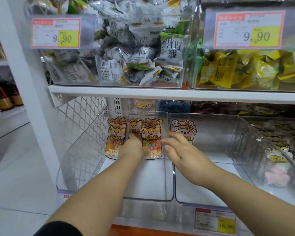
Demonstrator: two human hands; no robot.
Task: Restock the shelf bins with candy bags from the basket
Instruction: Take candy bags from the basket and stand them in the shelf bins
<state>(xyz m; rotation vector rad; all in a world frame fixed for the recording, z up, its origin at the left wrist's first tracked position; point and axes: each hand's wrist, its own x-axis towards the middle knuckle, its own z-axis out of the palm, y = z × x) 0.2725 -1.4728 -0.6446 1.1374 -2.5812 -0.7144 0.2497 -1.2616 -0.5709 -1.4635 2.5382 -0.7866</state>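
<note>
Orange fox-print candy bags stand in three rows at the back of a clear bin [148,198] on the lower shelf: a left row [113,143], a middle row [134,127], a right row [151,142]. My left hand [132,148] reaches between the left and right rows, its fingertips on the middle row's bags; its grip is hidden. My right hand [182,150] hovers open over the divider beside the right row, fingers spread and holding nothing. Koala-print bags [184,129] stand in the neighbouring clear bin [209,200]. No basket is in view.
The shelf above [160,93] carries clear bins of grey wrapped sweets [126,53] and yellow packets [245,68], with 9.90 price tags [55,34]. A white wire side panel [82,133] bounds the left bin. A third bin at right holds marshmallow bags [276,171].
</note>
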